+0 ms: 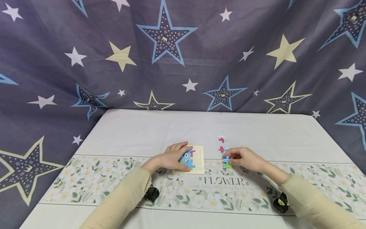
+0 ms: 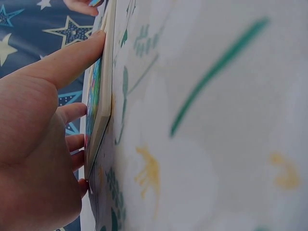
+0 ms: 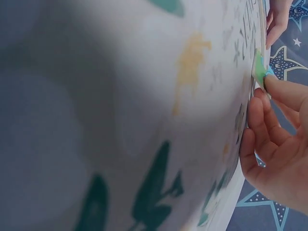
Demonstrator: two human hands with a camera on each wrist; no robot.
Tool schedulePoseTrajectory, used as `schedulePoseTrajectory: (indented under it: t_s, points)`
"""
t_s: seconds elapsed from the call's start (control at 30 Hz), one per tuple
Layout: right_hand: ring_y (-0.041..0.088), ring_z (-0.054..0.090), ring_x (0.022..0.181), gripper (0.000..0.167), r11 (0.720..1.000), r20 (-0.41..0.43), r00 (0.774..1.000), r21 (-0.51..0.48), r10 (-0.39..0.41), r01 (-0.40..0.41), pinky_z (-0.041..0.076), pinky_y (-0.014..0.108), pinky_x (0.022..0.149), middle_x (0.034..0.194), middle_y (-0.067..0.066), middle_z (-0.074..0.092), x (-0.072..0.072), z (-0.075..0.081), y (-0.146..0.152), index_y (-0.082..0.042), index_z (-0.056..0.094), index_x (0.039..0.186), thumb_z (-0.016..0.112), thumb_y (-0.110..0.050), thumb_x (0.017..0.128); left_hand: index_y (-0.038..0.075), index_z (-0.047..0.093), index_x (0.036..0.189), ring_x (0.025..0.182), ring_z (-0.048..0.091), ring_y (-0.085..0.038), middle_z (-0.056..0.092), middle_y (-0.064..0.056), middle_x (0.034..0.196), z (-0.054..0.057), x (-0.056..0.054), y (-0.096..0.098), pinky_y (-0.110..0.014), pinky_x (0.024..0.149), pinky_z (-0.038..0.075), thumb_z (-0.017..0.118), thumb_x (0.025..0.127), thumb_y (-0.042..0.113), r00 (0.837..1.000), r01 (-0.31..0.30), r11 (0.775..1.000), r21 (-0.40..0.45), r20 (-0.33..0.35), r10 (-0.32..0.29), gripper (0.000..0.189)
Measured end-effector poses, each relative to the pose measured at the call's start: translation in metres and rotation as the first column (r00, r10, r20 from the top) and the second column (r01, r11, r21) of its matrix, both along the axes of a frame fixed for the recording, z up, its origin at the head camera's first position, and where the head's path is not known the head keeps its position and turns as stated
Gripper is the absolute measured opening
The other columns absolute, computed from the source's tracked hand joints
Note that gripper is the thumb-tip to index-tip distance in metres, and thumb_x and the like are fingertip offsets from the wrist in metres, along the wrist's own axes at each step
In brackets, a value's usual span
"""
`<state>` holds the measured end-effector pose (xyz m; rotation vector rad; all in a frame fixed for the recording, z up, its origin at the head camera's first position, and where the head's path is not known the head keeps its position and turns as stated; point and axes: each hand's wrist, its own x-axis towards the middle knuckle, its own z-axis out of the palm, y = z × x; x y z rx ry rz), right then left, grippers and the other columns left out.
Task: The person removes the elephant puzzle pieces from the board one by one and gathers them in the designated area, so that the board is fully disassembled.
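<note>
A light wooden puzzle tray (image 1: 201, 159) holds a partly filled picture of a blue cartoon figure (image 1: 186, 158). My left hand (image 1: 173, 156) rests across the tray's left side with fingers spread. In the left wrist view, the thumb (image 2: 79, 57) presses on the tray's edge (image 2: 107, 91), and the other fingertips touch its far side. To the right of the tray, my right hand (image 1: 246, 159) pinches a green and blue jigsaw piece (image 1: 227, 163) between thumb and fingers. The right wrist view shows that piece (image 3: 259, 69) tilted up at the thumb tip.
Beyond the right hand lie two loose jigsaw pieces, a pink and white one (image 1: 221, 138) and a pink and blue one (image 1: 221, 149). A floral runner (image 1: 211, 198) crosses the white tablecloth (image 1: 137, 130). A star-patterned curtain (image 1: 200, 70) hangs behind the table.
</note>
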<state>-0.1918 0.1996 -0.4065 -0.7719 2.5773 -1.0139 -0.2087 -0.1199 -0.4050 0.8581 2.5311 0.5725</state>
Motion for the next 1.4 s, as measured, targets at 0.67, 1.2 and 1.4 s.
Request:
schedulePoseTrajectory:
  t_s: [0.67,1.2,1.4]
  points:
    - [0.009,0.047,0.058,0.015,0.998,0.006,0.998,0.007,-0.060,0.060,0.040,0.022,0.053,0.073,-0.002,0.057,-0.0017,-0.0016,0.0008,-0.011,0.063,0.099,0.064,-0.013,0.084,0.020,0.023,0.145,0.139,0.006,-0.031,0.007,-0.009,0.153,-0.0008,-0.0004,-0.0004,-0.049,0.110,0.008,0.064,0.078,0.047,1.000,-0.003,1.000,-0.006,-0.002,0.003,0.083]
    - [0.009,0.043,0.056,0.013,0.997,-0.007,0.997,0.008,-0.075,0.075,0.037,0.022,0.052,0.071,-0.001,0.054,-0.0022,-0.0044,-0.0002,-0.012,0.063,0.097,0.064,-0.013,0.084,0.021,0.022,0.146,0.139,0.006,-0.029,0.007,-0.007,0.153,-0.0009,0.0006,-0.0001,-0.047,0.111,0.007,0.065,0.078,0.048,1.000,-0.009,1.000,-0.015,-0.009,0.009,0.084]
    - [0.010,0.044,0.057,0.014,0.997,-0.003,0.997,-0.005,-0.083,0.083,0.038,0.023,0.053,0.072,-0.001,0.054,-0.0015,-0.0046,-0.0007,-0.010,0.062,0.097,0.064,-0.012,0.084,0.021,0.022,0.146,0.139,0.006,-0.029,0.007,-0.008,0.153,-0.0007,0.0008,0.0000,-0.048,0.111,0.007,0.065,0.078,0.048,1.000,-0.008,1.000,-0.012,-0.010,0.007,0.084]
